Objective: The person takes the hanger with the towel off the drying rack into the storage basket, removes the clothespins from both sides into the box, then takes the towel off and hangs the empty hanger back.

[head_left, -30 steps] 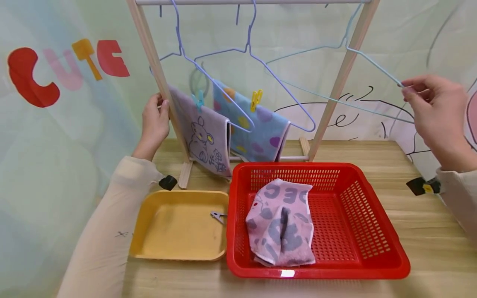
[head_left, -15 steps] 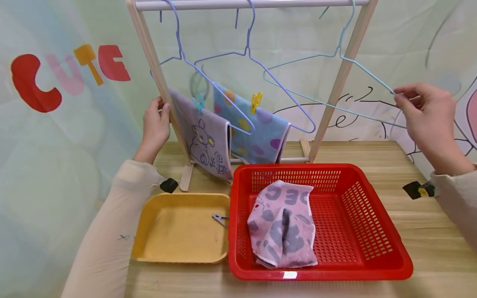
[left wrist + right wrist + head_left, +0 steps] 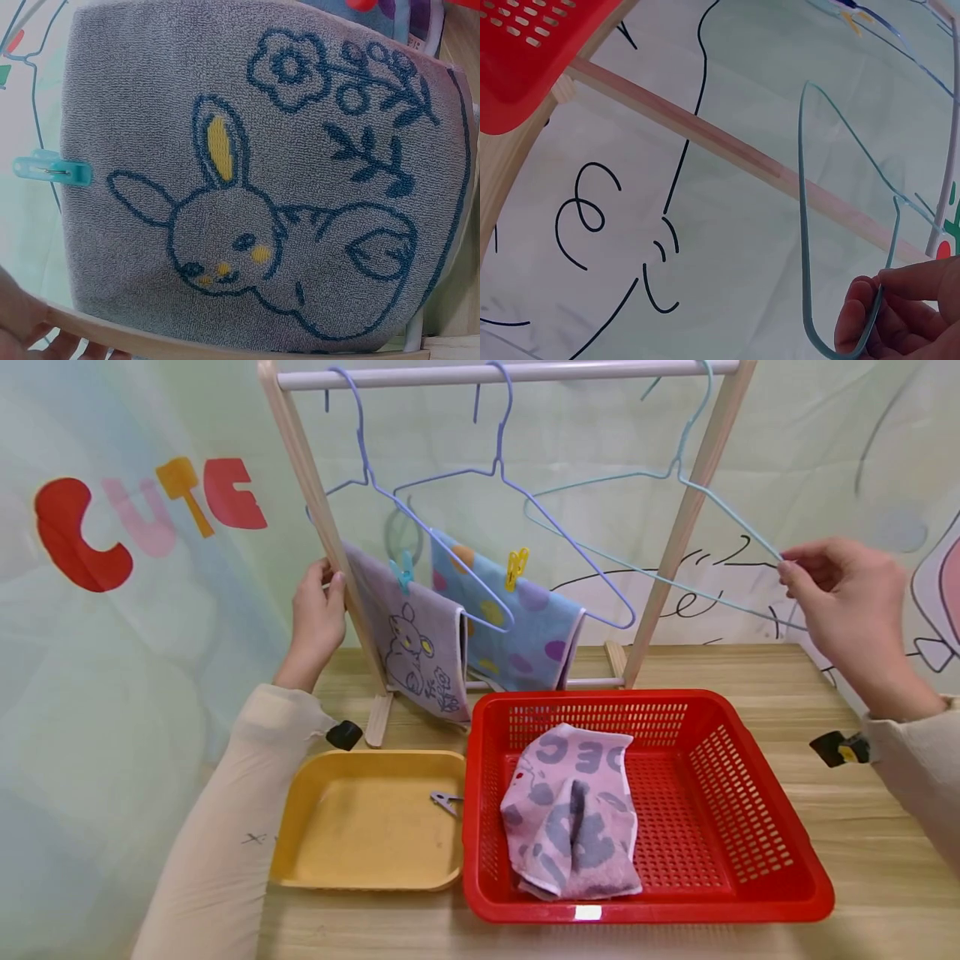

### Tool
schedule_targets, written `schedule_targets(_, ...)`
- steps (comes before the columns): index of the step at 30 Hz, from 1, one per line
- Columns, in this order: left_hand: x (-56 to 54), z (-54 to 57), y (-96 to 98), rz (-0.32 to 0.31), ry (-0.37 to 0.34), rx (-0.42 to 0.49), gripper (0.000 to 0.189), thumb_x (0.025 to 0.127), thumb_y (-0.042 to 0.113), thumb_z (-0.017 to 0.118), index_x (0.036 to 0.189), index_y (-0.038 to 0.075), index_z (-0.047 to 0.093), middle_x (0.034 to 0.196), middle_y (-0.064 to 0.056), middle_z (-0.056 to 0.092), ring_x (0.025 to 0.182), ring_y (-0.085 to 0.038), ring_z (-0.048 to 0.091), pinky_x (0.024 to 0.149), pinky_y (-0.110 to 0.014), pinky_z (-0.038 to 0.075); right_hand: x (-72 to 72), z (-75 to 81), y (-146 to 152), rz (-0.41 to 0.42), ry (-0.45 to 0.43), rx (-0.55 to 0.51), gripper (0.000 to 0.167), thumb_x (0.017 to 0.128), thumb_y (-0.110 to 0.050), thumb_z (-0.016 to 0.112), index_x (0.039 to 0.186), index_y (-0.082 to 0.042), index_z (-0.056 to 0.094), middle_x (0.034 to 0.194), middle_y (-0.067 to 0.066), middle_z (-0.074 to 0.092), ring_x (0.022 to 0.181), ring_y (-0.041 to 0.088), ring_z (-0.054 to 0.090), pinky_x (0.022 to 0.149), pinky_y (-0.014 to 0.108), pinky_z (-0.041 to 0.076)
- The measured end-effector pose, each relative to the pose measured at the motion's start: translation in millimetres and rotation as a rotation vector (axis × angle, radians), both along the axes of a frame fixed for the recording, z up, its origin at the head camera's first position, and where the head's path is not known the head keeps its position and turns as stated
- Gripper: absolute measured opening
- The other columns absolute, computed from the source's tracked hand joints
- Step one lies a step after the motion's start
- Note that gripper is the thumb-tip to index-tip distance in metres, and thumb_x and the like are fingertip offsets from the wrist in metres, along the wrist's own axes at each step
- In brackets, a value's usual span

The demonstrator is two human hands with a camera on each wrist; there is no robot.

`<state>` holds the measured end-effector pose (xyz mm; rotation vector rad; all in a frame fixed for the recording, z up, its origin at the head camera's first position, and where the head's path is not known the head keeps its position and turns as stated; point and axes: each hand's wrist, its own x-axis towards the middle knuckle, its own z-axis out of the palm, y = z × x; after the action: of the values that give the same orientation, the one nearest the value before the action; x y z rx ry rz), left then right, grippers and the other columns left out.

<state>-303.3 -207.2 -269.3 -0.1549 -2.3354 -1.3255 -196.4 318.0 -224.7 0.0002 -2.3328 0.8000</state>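
My left hand (image 3: 318,618) grips the left wooden post (image 3: 306,472) of a small drying rack, its fingers curled behind it. Beyond that post, a grey-purple towel (image 3: 135,247) with a rabbit drawing hangs folded over a purple hanger, held by a teal clothespin (image 3: 52,169). My right hand (image 3: 847,610) pinches the sloping right arm of a mint-green clothes hanger (image 3: 729,512) between thumb and fingers. This hanger bears no cloth, and its hook is over the rack's top bar (image 3: 592,370) near the right post. In the right wrist view, the fingertips wrap the hanger's wire (image 3: 805,225).
A blue dotted towel (image 3: 525,639) with a yellow clothespin (image 3: 516,568) hangs on the middle purple hanger (image 3: 555,522). In front stand a red basket (image 3: 757,810) holding a pink patterned towel (image 3: 570,814) and a yellow tray (image 3: 360,818) holding a grey clothespin (image 3: 446,802).
My right hand has moved left, sliding the mint-green hanger a little left along the bar. The left hand keeps its grip on the post. The head view has tilted up slightly.
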Motion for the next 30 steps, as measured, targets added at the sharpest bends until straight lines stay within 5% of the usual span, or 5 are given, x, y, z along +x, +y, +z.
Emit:
schedule_targets(13,2.7,0.3,0.0,0.006,0.001,0.015,0.044,0.109,0.019,0.037,0.146,-0.005,0.04,0.14,-0.026,0.048,0.126,-0.038,0.052,0.101,-0.047,0.047,2.9,0.9,-3,0.039,0.007,0.013,0.03,0.1,-0.019,0.061,0.118,0.004,0.067,0.079,-0.029,0.05,0.066,-0.014,0.048,0.061,0.005,0.037)
schedule_targets(19,3.4,0.7,-0.9,0.006,0.003,0.014,0.044,0.109,0.018,0.037,0.146,-0.005,0.04,0.14,-0.025,0.048,0.126,-0.038,0.052,0.1,-0.047,0.047,6.2,2.0,-6,0.032,-0.005,0.09,0.038,0.101,-0.025,0.057,0.124,0.005,0.063,0.101,0.018,0.068,0.073,-0.017,0.041,0.067,0.009,0.032)
schedule_targets(21,3.5,0.9,-1.4,0.007,0.0,0.02,0.044,0.109,0.018,0.037,0.146,-0.005,0.041,0.139,-0.026,0.048,0.126,-0.038,0.053,0.1,-0.046,0.048,6.4,2.6,-7,0.028,-0.009,0.102,0.041,0.102,-0.026,0.056,0.128,0.005,0.06,0.111,0.026,0.066,0.081,-0.009,0.048,0.07,0.01,0.031)
schedule_targets(26,4.0,2.4,-1.7,0.001,-0.008,0.035,0.044,0.109,0.018,0.037,0.146,-0.005,0.04,0.139,-0.026,0.048,0.126,-0.037,0.052,0.101,-0.045,0.048,5.7,3.8,-14,0.01,0.089,0.099,0.041,0.1,-0.02,0.057,0.134,0.004,0.054,0.124,0.022,0.058,0.104,0.027,0.051,0.076,0.016,0.028)
schedule_targets(30,3.5,3.5,-0.3,-0.014,-0.016,0.048,0.045,0.109,0.018,0.037,0.147,-0.005,0.039,0.14,-0.026,0.048,0.128,-0.036,0.052,0.102,-0.044,0.047,4.4,4.9,-22,0.032,0.25,0.105,0.034,0.098,-0.013,0.06,0.125,0.007,0.058,0.106,-0.004,0.054,0.094,0.003,0.044,0.075,0.016,0.027)
